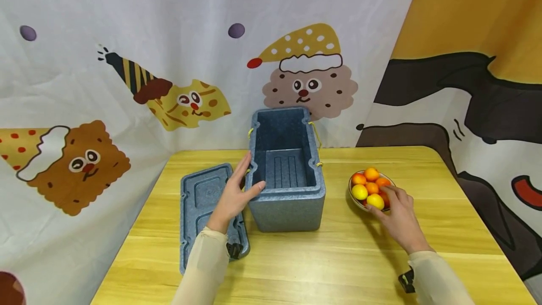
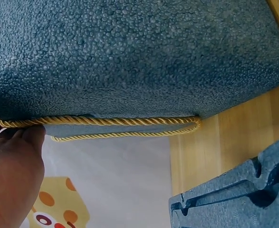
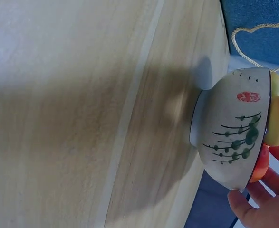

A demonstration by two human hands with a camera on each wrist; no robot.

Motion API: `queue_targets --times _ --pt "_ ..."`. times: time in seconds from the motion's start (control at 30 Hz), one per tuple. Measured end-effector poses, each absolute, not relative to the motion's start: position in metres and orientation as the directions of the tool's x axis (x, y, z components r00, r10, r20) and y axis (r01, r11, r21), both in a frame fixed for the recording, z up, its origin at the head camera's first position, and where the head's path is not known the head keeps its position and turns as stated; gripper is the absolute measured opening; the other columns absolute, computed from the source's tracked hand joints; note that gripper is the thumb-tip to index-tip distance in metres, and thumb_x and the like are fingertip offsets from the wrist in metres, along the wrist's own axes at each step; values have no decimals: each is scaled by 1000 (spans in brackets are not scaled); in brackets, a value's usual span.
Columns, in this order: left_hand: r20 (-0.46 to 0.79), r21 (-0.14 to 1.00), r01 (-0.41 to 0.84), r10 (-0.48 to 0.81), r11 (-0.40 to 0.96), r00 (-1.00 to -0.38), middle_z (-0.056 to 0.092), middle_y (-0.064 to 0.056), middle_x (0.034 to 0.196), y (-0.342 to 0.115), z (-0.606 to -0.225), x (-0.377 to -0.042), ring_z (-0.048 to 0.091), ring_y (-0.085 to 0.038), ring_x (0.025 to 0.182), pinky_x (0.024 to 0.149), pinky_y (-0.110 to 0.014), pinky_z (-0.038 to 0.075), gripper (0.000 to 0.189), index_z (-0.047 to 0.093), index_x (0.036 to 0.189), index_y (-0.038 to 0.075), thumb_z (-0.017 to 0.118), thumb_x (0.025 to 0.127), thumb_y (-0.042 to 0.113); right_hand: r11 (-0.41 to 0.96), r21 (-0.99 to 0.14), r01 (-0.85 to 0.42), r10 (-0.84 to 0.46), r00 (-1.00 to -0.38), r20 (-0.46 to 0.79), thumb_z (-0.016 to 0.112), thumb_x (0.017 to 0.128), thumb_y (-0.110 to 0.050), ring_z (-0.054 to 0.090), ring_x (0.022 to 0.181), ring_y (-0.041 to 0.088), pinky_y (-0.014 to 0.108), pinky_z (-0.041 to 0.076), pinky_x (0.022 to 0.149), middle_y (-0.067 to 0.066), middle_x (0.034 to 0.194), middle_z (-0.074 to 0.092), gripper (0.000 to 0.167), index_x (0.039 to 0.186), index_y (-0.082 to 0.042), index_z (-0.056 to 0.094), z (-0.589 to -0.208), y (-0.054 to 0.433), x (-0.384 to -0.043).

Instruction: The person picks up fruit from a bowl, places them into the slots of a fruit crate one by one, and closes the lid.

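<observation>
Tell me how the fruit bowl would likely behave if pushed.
The fruit bowl could tip if pushed high, its foot being much narrower than its rim. The round fruits might roll out, as some rise above the rim. The painted wall looks ceramic, so probably rigid and breakable.

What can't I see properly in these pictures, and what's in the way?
Head view: part of the lid, behind the left sleeve.
Left wrist view: part of the left hand, cut off by the left edge.
Right wrist view: the bowl's inside, hidden by its wall; some fruit, cut off by the right edge.
</observation>
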State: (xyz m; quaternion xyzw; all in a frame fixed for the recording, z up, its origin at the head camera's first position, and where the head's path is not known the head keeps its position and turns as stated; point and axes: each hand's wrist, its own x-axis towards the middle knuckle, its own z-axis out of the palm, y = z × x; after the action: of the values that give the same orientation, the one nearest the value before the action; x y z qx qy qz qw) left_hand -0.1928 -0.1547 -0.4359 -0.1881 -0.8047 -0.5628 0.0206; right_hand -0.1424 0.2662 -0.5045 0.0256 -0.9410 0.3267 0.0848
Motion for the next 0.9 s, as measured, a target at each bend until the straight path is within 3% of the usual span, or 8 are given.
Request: queue_targets --times 0.33,0.57,0.83,0.9 --pt "269 901 343 280 264 -922 11 -4 163 -154 -438 -192 11 -21 147 113 -55 18 81 17 159 18 67 96 25 792 -595 -135 2 -974 225 71 92 -31 26 124 51 68 32 91 32 138 32 66 135 11 46 -506 265 -142" --pt "261 902 338 281 270 -923 11 1 163 -154 -439 -192 11 -18 147 113 -53 18 80 16 159 20 65 96 29 796 -590 -134 24 -967 253 74 90 -23 26 123 50 67 33 90 31 135 34 59 132 11 49 -506 262 -141" --pt "268 909 341 290 241 -919 9 -7 163 -154 -437 -192 10 -19 147 113 -56 17 79 15 159 20 64 97 27 795 -583 -168 14 -956 294 75 88 -14 30 122 48 66 32 94 30 131 38 54 128 11 50 -508 260 -143" --pt "262 910 336 291 242 -920 9 -3 163 -154 -437 -191 10 -18 147 113 -55 17 79 15 159 21 64 98 25 796 -580 -175 9 -954 300 76 87 -13 31 122 48 66 31 95 29 130 40 52 127 9 51 -508 260 -143"
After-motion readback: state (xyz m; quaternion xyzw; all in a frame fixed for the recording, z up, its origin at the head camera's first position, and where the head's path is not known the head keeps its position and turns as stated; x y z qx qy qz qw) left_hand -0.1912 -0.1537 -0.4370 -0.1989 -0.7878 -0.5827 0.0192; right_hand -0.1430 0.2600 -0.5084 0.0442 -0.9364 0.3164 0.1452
